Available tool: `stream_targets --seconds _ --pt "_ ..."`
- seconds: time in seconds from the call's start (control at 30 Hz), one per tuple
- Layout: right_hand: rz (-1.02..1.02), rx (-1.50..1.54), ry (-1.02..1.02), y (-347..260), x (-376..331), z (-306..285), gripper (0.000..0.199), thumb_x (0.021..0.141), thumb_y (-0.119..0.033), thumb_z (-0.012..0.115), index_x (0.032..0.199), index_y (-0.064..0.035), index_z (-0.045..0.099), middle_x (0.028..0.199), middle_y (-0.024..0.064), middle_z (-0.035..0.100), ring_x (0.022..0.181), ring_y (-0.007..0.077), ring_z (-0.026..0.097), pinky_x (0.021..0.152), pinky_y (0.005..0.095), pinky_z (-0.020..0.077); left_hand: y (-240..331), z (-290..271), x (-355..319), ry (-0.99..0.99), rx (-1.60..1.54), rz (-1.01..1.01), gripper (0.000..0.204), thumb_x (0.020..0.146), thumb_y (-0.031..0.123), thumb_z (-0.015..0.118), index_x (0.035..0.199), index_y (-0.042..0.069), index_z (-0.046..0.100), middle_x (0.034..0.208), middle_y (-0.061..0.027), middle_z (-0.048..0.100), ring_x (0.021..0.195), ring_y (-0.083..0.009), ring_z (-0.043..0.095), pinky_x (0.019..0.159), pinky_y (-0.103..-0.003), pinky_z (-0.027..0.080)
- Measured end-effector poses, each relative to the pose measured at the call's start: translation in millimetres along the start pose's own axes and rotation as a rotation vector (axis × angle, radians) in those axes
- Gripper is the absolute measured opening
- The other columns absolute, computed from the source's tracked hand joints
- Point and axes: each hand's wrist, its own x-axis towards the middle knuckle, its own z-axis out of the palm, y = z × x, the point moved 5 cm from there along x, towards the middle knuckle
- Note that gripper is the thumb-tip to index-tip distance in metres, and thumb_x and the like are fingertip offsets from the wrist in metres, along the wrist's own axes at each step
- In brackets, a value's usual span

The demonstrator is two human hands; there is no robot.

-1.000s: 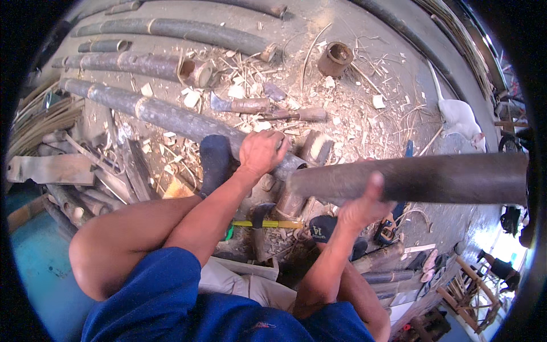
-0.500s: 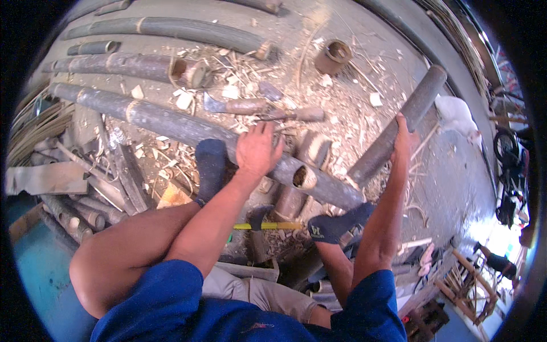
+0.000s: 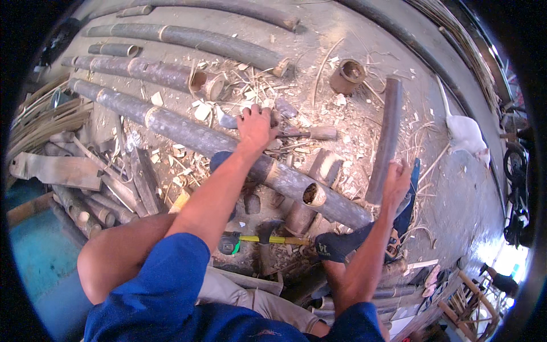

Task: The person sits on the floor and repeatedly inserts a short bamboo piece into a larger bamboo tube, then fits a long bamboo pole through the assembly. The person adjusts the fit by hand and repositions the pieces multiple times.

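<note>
From my remote seat I take the long dark bamboo pole (image 3: pixel 188 134) lying aslant across the littered concrete floor (image 3: pixel 364 34) as my landmark. The left hand (image 3: pixel 256 126) reaches just beyond that pole, fingers spread and curling down over a dark-bladed chopping knife with a pale wooden handle (image 3: pixel 307 133) lying among the pale shavings (image 3: pixel 250 91); I judge this to be the reach for the tool, the grasp not yet closed. The right hand (image 3: pixel 397 181), open with its palm against the near end of a shorter dark bamboo section (image 3: pixel 387 137), steadies or sets that piece, which lies to the right of the pole's cut end and points away from me. A foot in a dark sock (image 3: pixel 337 245) rests against the pole's near end. Next, I judge, the left fingers must close round the knife's handle, which lies to their right, so the hand should shift that way. A short hollow bamboo ring (image 3: pixel 348 75) stands beyond.
</note>
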Motion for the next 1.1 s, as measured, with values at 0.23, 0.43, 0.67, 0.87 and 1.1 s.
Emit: stream_targets --seconds 0.23,0.43,0.67,0.87,1.1 --pt "0.502 0.791 -0.299 -44.4 -175.8 29.1 0.041 0.104 -0.026 0.065 0.135 -0.0005 0.061 0.1 0.0111 0.072 0.084 0.0171 0.072 0.071 0.0302 0.0611 1.5 -19.5 -9.6 0.14 0.04 0.254 0.06 0.085 0.026 0.081 0.136 0.009 0.055 0.134 -0.0184 0.058 0.119 -0.0386 0.061 0.1 -0.055 0.05" --pt "0.788 1.114 -0.607 -93.0 -230.1 44.4 0.069 0.103 -0.061 0.054 0.134 0.0002 0.059 0.111 0.0165 0.074 0.099 0.0279 0.073 0.089 0.0444 0.0595 82.4 -70.1 -92.7 0.528 -0.61 0.678 0.054 0.082 0.018 0.084 0.124 0.002 0.055 0.103 -0.0191 0.068 0.093 -0.0402 0.066 0.086 -0.046 0.053" --pt "0.796 1.752 -0.27 -92.3 -202.1 -11.9 0.037 0.101 -0.044 0.06 0.114 -0.0098 0.062 0.096 0.0094 0.07 0.088 0.0253 0.071 0.08 0.0421 0.0606 136.7 -45.0 -201.5 0.254 -0.698 1.352 0.075 0.079 0.05 0.083 0.133 0.006 0.054 0.131 -0.0193 0.06 0.124 -0.0397 0.058 0.109 -0.051 0.045" --pt "0.649 1.163 -0.029 -72.4 -239.4 -37.9 0.017 0.092 -0.009 0.063 0.106 -0.0031 0.056 0.085 0.0104 0.064 0.069 0.022 0.068 0.058 0.0378 0.0597 73.4 6.2 -136.2 -0.14 -0.03 0.87 0.092 0.077 0.067 0.077 0.144 0.007 0.055 0.139 -0.0223 0.06 0.129 -0.0411 0.056 0.11 -0.052 0.043" --pt "0.775 1.027 -0.302 -97.5 -290.0 25.2 0.022 0.095 -0.013 0.064 0.114 -0.0066 0.056 0.08 0.0046 0.062 0.058 0.0177 0.064 0.051 0.0345 0.0564 84.4 27.5 -110.3 -0.373 0.069 0.723 0.1 0.075 0.083 0.067 0.137 0.005 0.061 0.113 -0.0241 0.073 0.11 -0.0409 0.07 0.098 -0.05 0.053"
